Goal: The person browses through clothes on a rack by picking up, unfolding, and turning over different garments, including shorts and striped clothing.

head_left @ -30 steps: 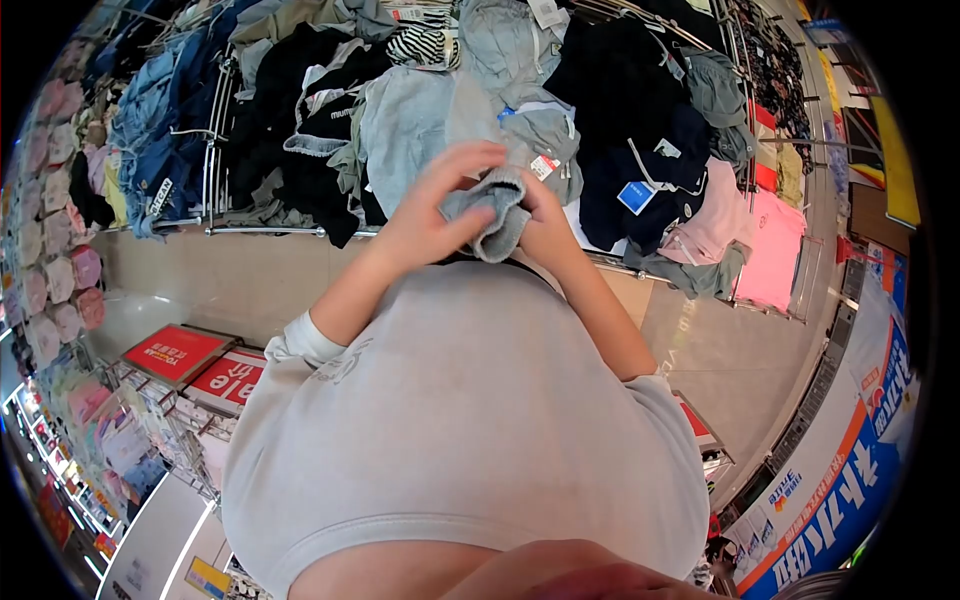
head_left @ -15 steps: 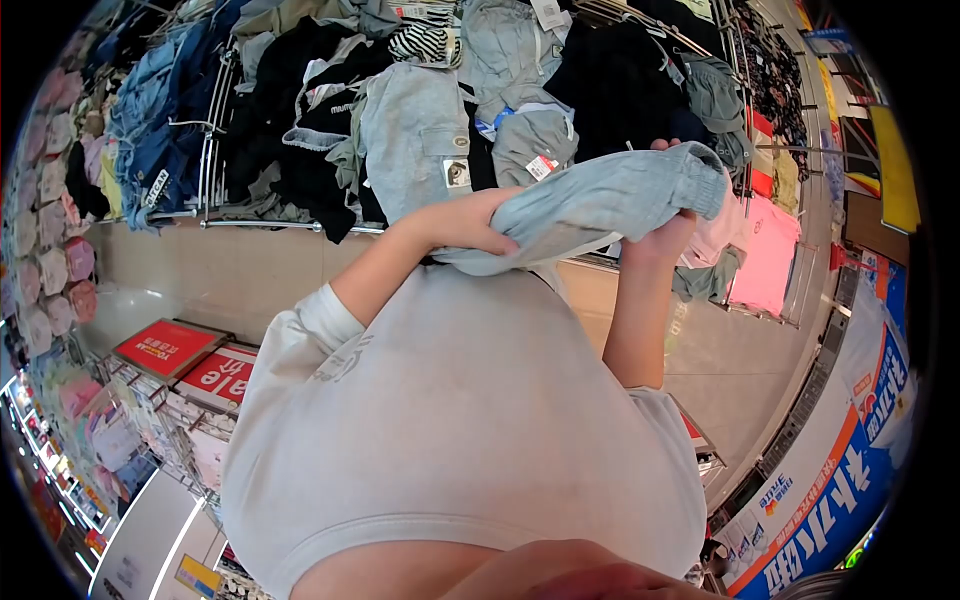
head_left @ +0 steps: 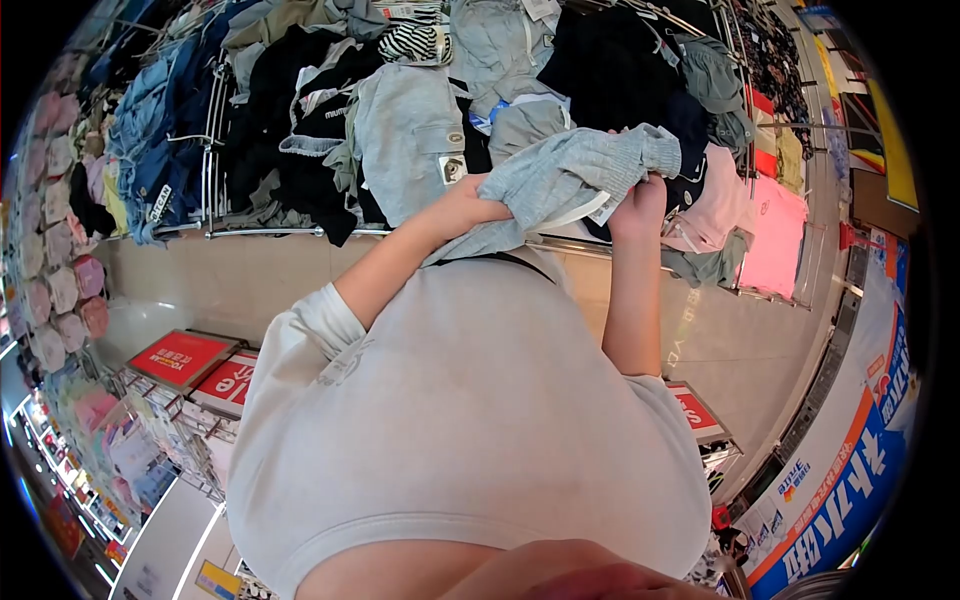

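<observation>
Holding a gray garment (head_left: 550, 182) in front of the waist, between both hands. Clamped on its left part with the left hand (head_left: 466, 208), thumb over the cloth; gripping just below its elastic edge with the right hand (head_left: 642, 207), fingers partly hidden. Beyond, facing a metal rack (head_left: 270, 233) heaped with pocketed clothing (head_left: 402, 140), then striped cloth (head_left: 412, 45).

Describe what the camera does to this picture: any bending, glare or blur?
Head view: fisheye bending, with black corners and the blue-and-white sign slanting at right; head view: pale glare on the floor at left; head view: gathers on the grey garment look fairly sharp.
</observation>
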`<act>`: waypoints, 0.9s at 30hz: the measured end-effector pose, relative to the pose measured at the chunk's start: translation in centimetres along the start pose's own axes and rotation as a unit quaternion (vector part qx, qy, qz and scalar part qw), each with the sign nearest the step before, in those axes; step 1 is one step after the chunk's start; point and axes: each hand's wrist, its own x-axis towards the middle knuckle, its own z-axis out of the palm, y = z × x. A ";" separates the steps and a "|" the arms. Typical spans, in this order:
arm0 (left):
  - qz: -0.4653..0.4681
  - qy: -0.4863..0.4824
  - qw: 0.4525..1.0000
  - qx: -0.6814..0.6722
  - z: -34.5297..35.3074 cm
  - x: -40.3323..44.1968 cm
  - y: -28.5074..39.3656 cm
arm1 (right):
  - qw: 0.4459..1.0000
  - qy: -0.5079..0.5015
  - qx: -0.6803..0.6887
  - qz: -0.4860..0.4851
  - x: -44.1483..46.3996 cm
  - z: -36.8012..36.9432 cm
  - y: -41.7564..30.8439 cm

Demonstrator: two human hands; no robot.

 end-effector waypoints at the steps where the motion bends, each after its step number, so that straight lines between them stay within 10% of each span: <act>1: -0.004 0.004 1.000 -0.017 0.0 -0.1 0.0 | 0.997 0.062 -0.048 -0.028 0.1 0.5 0.5; 14: 0.065 -0.014 0.997 -0.035 0.0 -1.8 3.7 | 0.974 -0.090 -0.192 0.075 -2.0 2.5 5.3; 16: 0.099 -0.008 0.972 0.214 0.6 -1.8 4.7 | 0.930 -0.115 -0.348 0.032 -2.5 3.6 5.9; 27: 0.041 0.040 0.998 -0.023 -0.6 -1.9 1.4 | 0.820 -0.082 -0.558 0.095 -2.9 4.0 4.0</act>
